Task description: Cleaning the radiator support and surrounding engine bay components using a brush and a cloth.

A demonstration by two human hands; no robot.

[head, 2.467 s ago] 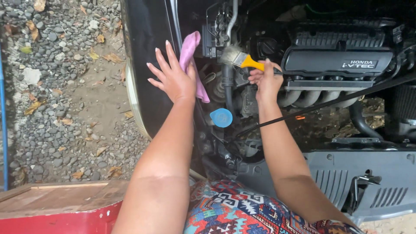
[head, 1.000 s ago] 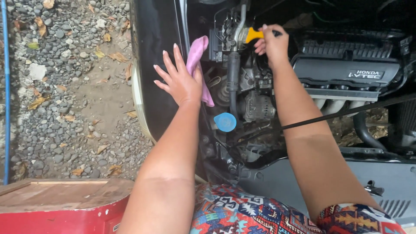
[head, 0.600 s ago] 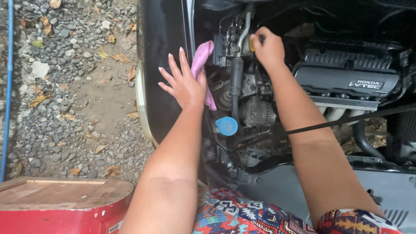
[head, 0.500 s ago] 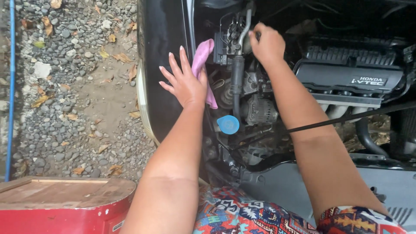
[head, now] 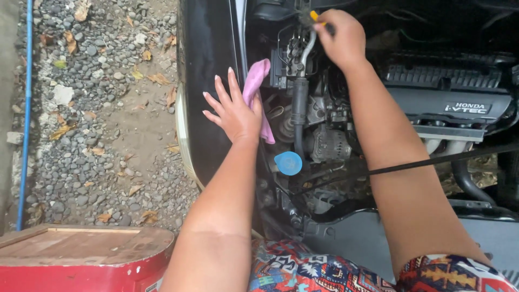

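Note:
My left hand (head: 233,111) rests flat on the black car fender (head: 208,70), fingers spread, pinning a pink cloth (head: 256,86) under the thumb at the edge of the engine bay. My right hand (head: 339,37) reaches deep into the bay near the top, closed around a brush whose yellow handle (head: 315,15) just shows; its bristles are hidden. Below it run a curved metal pipe (head: 306,48) and a dark hose (head: 299,116). A blue round cap (head: 288,163) sits below my left hand.
The black engine cover (head: 448,92) lies right of my right arm, and a thin black rod (head: 421,162) crosses under it. Gravel with dry leaves (head: 97,108) spreads on the left, with a blue pipe (head: 25,108) along it. A red wooden-topped box (head: 81,254) stands at lower left.
My right hand has carried the brush up and to the left, from beside the engine cover to the parts at the top of the bay. The left hand stays on the fender with the cloth.

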